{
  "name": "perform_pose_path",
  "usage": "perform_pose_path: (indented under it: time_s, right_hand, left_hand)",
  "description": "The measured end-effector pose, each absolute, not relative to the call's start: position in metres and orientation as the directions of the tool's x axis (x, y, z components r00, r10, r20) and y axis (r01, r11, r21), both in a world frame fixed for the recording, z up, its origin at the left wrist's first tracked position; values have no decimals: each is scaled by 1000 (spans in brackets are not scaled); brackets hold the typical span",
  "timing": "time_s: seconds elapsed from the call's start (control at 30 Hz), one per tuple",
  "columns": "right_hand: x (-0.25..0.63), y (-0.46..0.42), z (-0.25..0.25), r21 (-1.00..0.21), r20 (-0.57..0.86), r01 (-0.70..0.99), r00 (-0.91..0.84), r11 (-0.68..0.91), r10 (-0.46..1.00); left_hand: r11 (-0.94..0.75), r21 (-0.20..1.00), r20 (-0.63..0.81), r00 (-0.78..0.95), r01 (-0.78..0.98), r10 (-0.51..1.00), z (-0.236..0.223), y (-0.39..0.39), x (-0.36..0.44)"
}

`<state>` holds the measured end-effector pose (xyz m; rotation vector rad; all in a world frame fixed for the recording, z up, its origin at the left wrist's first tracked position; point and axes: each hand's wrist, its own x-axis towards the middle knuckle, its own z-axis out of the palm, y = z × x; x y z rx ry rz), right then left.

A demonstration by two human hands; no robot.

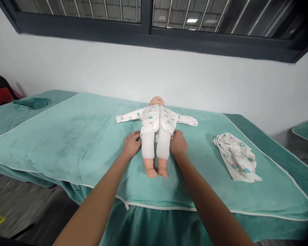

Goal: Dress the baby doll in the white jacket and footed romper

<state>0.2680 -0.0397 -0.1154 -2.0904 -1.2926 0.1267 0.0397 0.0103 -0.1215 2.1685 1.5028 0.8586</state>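
Note:
A baby doll lies on its back on the green bed cover, head toward the wall and feet toward me. It wears a white printed jacket, its front edges meeting at the chest and both sleeves spread out sideways. White fabric legs show below the hem, ending in bare feet. At the doll's hip on the left, my left hand is closed at the jacket's lower edge. My right hand is closed at the same hem on the opposite side. The fingertips of both hands are partly hidden.
Folded white printed clothing lies on the bed cover to the right. A darker green cloth bundle sits at the far left. Behind the bed stands a white wall under a barred window. Something red and black is at the left edge.

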Motion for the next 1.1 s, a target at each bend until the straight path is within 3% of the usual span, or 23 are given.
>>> perform_pose_path:
  time_s: [0.23, 0.63, 0.97, 1.1]
  right_hand:
    - [272, -46, -112, -640, 210, 711, 527, -292, 824]
    - [276, -59, -119, -783, 309, 607, 568, -135, 763]
    - [273, -63, -122, -773, 307, 615, 577, -156, 757]
    - [274, -66, -123, -771, 369, 631, 554, -86, 746]
  left_hand:
    - [-403, 620, 376, 196, 673, 906, -123, 4, 40]
    - [-286, 588, 398, 38, 756, 917, -130, 3, 38]
    - [-322, 543, 397, 100, 775, 912, -126, 3, 42]
    - [-283, 561, 376, 65, 778, 924, -127, 2, 43]
